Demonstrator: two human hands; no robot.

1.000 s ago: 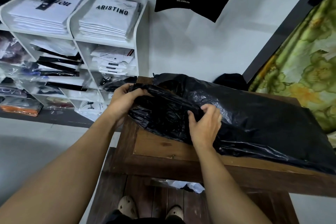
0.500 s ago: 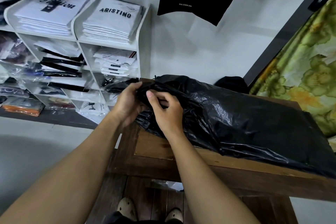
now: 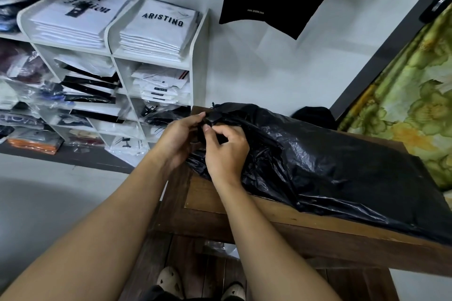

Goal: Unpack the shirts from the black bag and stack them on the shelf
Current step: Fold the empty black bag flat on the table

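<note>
Barely begun: left hand [image 3: 181,135] and right hand [image 3: 226,154] both pinch the bunched neck of the black bag [image 3: 330,166] on the surface [image 3: 244,206], no shirts out yet for the shelf [image 3: 198,56].

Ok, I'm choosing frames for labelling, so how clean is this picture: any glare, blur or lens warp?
Head view, edges: wide-angle warp bends and tilts the white shelf, and the top-left corner is smeared. Head view, centre: the left hand and right hand pinching the neck of the black bag are sharp; soft glare streaks the plastic. Light is even, no hard shadows.
</note>
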